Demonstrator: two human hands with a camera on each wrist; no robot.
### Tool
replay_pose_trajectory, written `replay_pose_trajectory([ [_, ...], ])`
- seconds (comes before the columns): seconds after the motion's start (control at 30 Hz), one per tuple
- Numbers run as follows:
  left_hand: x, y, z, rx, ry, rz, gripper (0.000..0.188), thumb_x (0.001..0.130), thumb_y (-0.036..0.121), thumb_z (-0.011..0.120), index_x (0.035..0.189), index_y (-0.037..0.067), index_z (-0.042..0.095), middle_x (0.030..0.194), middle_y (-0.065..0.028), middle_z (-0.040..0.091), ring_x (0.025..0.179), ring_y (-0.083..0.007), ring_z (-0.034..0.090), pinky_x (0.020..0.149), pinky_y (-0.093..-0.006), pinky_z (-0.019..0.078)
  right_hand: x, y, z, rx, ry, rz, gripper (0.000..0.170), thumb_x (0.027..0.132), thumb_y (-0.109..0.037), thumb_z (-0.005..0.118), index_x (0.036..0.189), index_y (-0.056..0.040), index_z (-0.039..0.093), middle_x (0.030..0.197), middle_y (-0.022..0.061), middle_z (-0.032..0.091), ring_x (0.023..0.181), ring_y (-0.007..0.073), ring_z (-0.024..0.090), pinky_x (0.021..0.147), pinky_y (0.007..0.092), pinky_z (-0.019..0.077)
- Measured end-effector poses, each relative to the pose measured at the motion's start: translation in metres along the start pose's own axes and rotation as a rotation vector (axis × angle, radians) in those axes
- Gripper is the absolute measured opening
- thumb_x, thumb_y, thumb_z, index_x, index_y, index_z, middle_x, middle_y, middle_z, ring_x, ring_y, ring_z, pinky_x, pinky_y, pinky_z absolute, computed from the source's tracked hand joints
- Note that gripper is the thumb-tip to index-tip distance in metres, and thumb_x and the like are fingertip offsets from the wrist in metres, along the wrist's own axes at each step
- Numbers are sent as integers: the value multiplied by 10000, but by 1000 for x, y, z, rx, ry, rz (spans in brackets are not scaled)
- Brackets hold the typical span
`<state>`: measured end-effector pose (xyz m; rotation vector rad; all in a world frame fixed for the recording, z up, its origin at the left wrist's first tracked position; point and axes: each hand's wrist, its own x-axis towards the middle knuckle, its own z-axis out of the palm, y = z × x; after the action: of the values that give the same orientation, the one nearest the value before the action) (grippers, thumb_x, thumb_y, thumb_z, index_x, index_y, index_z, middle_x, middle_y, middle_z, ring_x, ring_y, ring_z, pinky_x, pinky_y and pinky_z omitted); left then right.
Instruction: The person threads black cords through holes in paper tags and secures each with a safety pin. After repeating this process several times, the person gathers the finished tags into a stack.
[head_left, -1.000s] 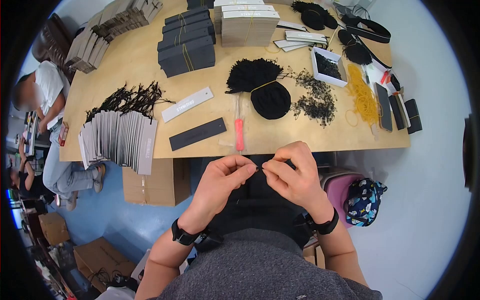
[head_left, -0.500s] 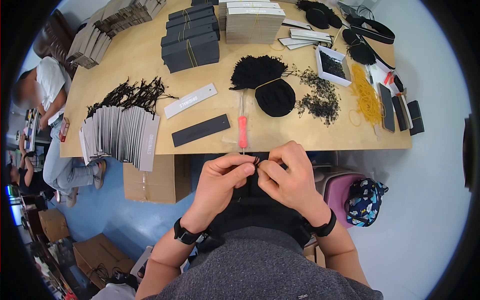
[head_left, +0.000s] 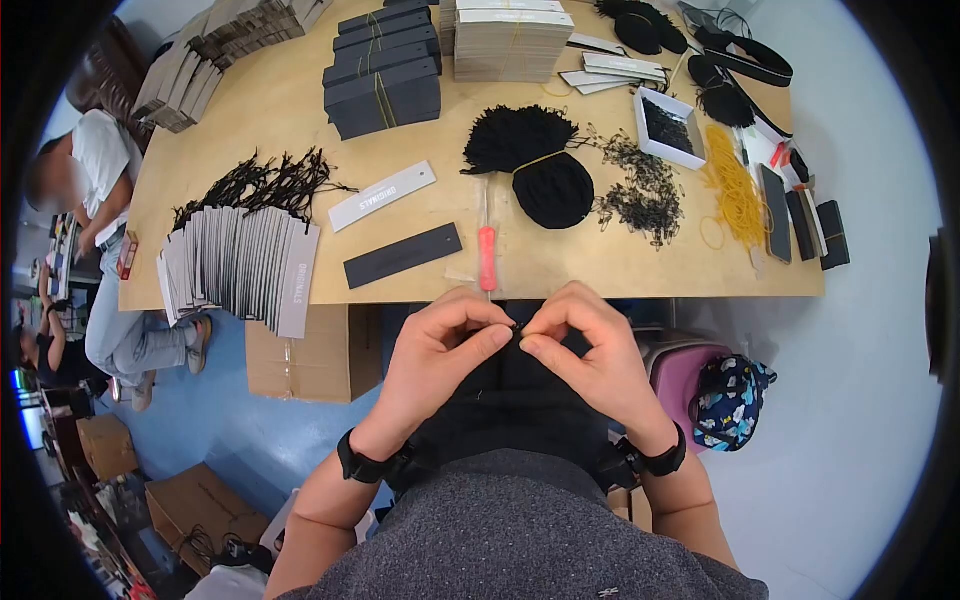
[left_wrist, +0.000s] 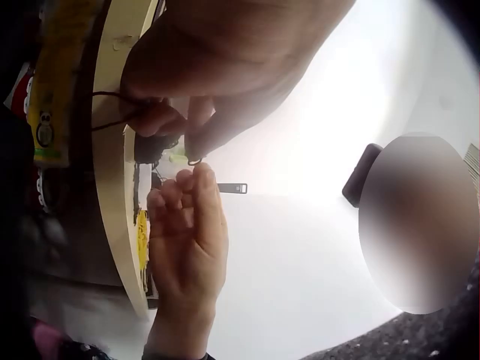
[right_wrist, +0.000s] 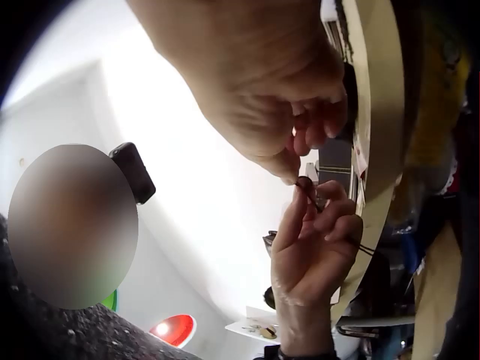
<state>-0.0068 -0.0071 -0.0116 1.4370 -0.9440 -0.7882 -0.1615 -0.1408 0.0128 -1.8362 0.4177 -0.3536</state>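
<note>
In front of the table edge, my left hand (head_left: 440,350) pinches a thin black cord (left_wrist: 112,96) between thumb and forefinger. Two strands of the cord trail out behind its fingers in the wrist views. My right hand (head_left: 600,355) meets it fingertip to fingertip, thumb and forefinger pinching a small dark loop (left_wrist: 195,162). Fingers partly hide this loop, and I cannot tell whether it is cord or a pin. Just beyond the hands lies a red-handled tool (head_left: 487,258) with a thin metal shaft. A bundle of black cords (head_left: 550,190), banded in yellow, lies behind it.
A white tag (head_left: 383,196) and a black tag (head_left: 402,256) lie left of the tool. Further left are fanned tags (head_left: 240,265) with black cords. Small black pins (head_left: 640,195) and yellow rubber bands (head_left: 735,190) lie right. Banded black stacks (head_left: 382,100) stand behind.
My right fingers have gone from closely curled to a wider ring of thumb and forefinger. The dark strands standing up between the hands half a second ago now show less.
</note>
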Motion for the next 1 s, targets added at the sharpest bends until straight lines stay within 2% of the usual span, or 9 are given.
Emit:
replay_pose_trajectory([
  [0.07,0,-3,2,-431,-40,-223,100,935,62,681,1013,4,704,889,5,665,784,-61,551,704,-216,445,0,-5,2,-146,189,-157,140,846,-35,734,978,-30,688,895,63,578,777,202,592,683,302,493],
  [0.1,-1,-2,2,-432,-40,-225,100,935,62,681,1013,4,704,889,5,665,784,-61,551,704,-216,445,0,-5,1,-146,189,-155,140,846,-35,734,978,-30,688,895,63,578,777,202,592,683,302,493],
  [0.17,-2,0,1,-506,-87,-333,129,980,102,634,1049,5,683,937,-5,688,785,-53,531,711,-203,430,3,-6,0,-376,217,-343,200,796,-6,743,986,-47,697,897,63,577,792,225,586,679,318,491],
  [0.2,-2,0,0,-506,-86,-333,129,980,102,634,1049,5,683,937,-5,688,785,-53,531,711,-203,430,4,-6,-1,-376,216,-342,200,796,-6,743,986,-47,697,897,63,577,792,225,586,679,318,491],
  [0.27,-2,1,-1,-500,-132,-338,148,1005,132,603,1055,12,675,955,-35,707,775,-46,532,694,-200,431,8,-4,-3,-501,181,-490,259,739,-13,757,987,-65,703,908,55,572,799,231,576,678,333,482],
  [0.37,-2,5,-2,-515,-136,-373,169,1016,141,587,1060,1,670,921,-53,714,758,-43,532,686,-197,436,12,-4,-5,-557,134,-538,297,699,-36,761,988,-79,704,909,43,571,798,223,575,697,346,475],
  [0.6,-4,6,-6,-463,-162,-410,204,1020,159,584,1072,-16,674,888,-69,724,747,-40,552,675,-193,438,18,-7,-8,-609,94,-553,322,684,-69,749,1001,-85,695,912,36,580,825,234,578,718,358,461],
  [0.77,-4,6,-7,-433,-183,-416,212,1014,165,595,1063,-22,683,886,-68,730,756,-38,563,671,-194,440,20,-7,-8,-633,10,-575,266,711,-89,749,968,-78,683,914,21,591,837,221,579,754,349,450],
  [1.0,-6,6,-8,-393,-161,-398,203,1011,160,597,1069,-11,689,901,-55,737,760,-38,569,678,-192,444,16,-9,-4,-603,36,-543,190,744,-104,751,909,-69,663,870,21,588,813,220,581,766,347,444],
])
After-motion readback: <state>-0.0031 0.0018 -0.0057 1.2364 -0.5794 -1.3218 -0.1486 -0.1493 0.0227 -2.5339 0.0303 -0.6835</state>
